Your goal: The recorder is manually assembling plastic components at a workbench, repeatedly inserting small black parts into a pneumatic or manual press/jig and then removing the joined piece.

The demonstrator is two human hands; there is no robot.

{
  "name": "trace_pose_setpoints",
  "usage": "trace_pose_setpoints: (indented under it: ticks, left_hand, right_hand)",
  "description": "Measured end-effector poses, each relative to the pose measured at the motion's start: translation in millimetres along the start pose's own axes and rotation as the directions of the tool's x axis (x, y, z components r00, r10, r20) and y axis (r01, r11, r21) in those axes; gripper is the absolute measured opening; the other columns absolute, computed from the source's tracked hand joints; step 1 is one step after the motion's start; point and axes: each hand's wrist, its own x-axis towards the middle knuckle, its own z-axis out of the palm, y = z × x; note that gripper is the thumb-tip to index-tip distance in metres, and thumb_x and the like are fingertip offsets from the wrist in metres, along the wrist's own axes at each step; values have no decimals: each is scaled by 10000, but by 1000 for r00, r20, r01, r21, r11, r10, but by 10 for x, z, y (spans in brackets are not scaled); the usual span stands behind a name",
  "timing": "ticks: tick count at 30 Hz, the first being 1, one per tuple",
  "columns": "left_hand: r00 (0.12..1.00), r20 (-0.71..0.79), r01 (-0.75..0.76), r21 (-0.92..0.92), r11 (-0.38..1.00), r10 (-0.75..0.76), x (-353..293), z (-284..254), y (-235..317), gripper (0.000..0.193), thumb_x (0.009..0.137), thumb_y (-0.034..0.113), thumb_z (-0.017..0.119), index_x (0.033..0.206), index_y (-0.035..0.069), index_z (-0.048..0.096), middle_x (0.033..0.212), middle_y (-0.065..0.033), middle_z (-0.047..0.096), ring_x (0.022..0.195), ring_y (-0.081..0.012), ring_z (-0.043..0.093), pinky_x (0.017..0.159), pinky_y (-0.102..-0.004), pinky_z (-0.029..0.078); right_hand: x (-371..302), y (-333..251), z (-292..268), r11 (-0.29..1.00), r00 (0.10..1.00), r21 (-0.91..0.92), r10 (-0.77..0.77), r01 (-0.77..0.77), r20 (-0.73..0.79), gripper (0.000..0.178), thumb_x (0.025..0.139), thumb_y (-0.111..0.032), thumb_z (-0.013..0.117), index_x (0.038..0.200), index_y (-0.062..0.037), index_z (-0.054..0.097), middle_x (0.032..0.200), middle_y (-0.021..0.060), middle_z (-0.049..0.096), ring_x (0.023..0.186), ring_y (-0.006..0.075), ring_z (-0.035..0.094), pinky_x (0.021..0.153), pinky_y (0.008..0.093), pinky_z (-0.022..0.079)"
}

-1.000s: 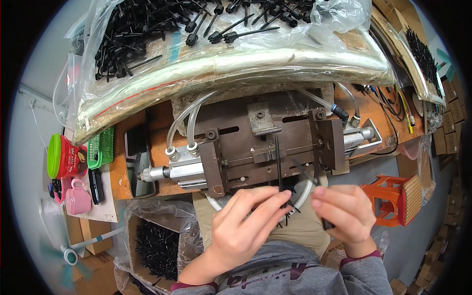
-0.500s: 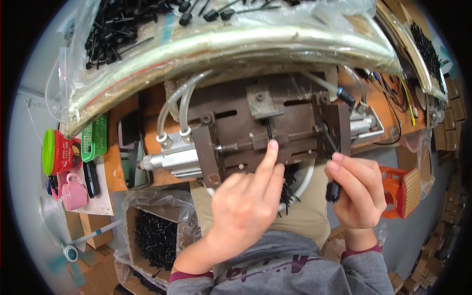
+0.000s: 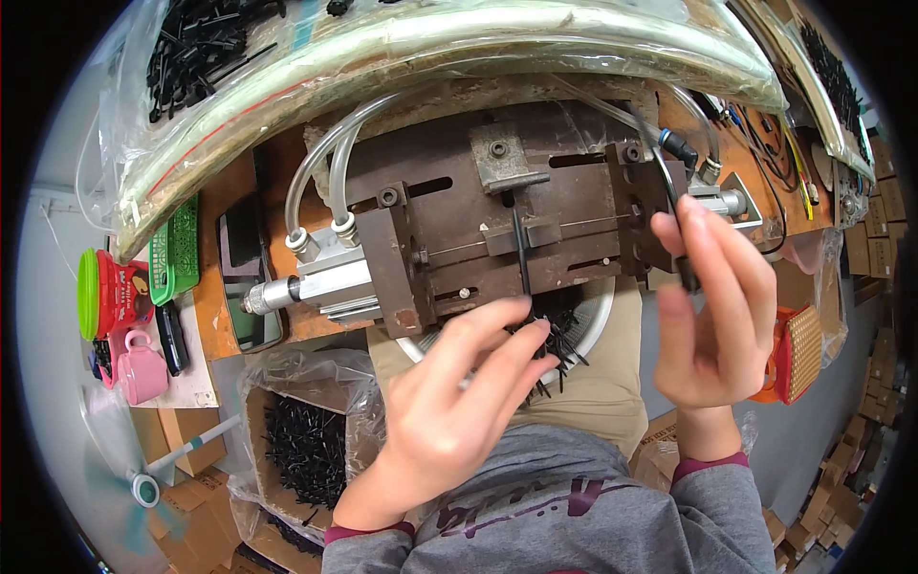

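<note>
A black rod (image 3: 522,253) lies across the block (image 3: 543,234) at the middle of the brown jig (image 3: 430,206), its lower end overhanging the near edge — probably so that fingers can get at it. The left hand (image 3: 454,387) is half curled, fingertips at that end; I cannot tell whether they pinch it or only touch. The right hand (image 3: 722,301), loosely closed, holds a second rod (image 3: 660,158) upright between thumb and fingers, well apart from the block — likely to keep its length clear. The left cylinder (image 3: 330,287) and right cylinder (image 3: 732,203) face each other across the jig, seemingly in line with the block. The bowl (image 3: 606,306) of black parts (image 3: 564,335) sits on the lap, just below the worktop (image 3: 212,320), within easy reach.
</note>
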Motion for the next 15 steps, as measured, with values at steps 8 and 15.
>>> trace_pose_setpoints:
  ticks: [8, 15]
  left_hand:
    - [991, 93, -129, 393, 911, 100, 117, 180, -66, 279, 689, 118, 843, 934, 42, 734, 1204, -126, 711, 556, -147, 593, 514, -251, 447]
    - [986, 128, -150, 424, 893, 105, 159, 143, -37, 302, 681, 141, 849, 940, 42, 730, 1217, -121, 706, 551, -150, 582, 527, -256, 457]
  right_hand:
    - [-64, -83, -88, 982, 982, -7, 188, -189, -32, 325, 762, 59, 794, 1079, 45, 721, 1087, 182, 722, 948, 253, 706, 829, 333, 587]
    - [-12, -120, -282, 823, 894, 353, 428, -445, 130, 357, 822, -10, 775, 1150, 68, 658, 1042, 140, 641, 990, 269, 697, 756, 310, 612]
